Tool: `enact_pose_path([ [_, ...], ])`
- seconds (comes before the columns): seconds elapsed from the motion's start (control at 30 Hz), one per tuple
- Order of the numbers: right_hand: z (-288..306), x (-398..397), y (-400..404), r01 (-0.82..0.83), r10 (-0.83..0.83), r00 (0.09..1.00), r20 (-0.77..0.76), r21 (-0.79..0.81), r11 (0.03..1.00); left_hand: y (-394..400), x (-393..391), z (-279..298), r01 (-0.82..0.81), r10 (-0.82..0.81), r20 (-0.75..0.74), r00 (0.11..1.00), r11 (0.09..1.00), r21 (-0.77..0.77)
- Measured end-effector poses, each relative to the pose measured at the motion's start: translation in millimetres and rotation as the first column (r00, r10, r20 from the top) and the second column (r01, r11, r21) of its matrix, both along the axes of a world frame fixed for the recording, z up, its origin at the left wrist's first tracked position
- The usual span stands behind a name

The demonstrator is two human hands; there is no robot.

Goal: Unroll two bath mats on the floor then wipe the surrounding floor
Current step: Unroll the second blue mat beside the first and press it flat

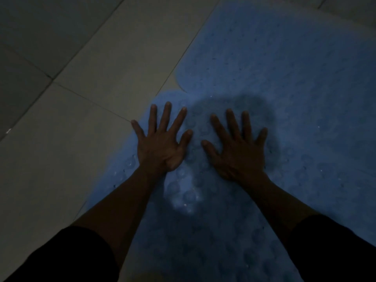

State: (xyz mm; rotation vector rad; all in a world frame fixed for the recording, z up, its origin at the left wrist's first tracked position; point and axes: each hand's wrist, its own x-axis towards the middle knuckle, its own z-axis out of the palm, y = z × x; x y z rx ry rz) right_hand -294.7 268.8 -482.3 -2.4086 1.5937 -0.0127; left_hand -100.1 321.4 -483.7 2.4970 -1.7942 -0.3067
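Note:
Two pale blue bath mats lie flat on the tiled floor in dim light. The near mat [203,231] shows round suction-cup bumps and runs from the bottom edge up to the hands. The far mat [284,58] has a plainer speckled surface and meets or overlaps the near one around the fingertips. My left hand [160,143] presses palm-down with fingers spread near the near mat's left edge. My right hand [238,151] presses flat beside it, fingers spread, in shadow.
Light grey floor tiles [71,98] with dark grout lines fill the left and top of the view. A small bright speck [8,131] lies on the tile at the far left. Dark sleeves cover both forearms at the bottom.

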Motion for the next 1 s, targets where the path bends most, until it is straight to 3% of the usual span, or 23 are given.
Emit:
enact_pose_path([
  [0.5,0,1,5,-0.017,0.017,1.0,-0.008,0.003,1.0,5,-6,3,-0.029,0.028,0.069,0.997,1.0,0.011],
  [0.67,14,13,27,0.04,-0.041,0.999,0.004,0.099,0.994,31,-22,14,-0.136,0.139,-0.036,0.99,0.988,0.073],
  [0.73,18,11,56,-0.009,0.005,0.999,0.032,0.126,0.992,71,-26,17,-0.172,0.178,-0.073,0.981,0.981,0.092],
  [0.87,10,-4,141,-0.193,0.193,0.98,0.047,-0.003,0.981,155,-23,18,-0.21,0.216,-0.03,0.976,0.968,0.134],
  [1.0,-1,-8,155,-0.187,0.192,0.981,0.024,-0.131,0.974,165,-22,14,-0.196,0.2,-0.029,0.979,0.975,0.103],
])
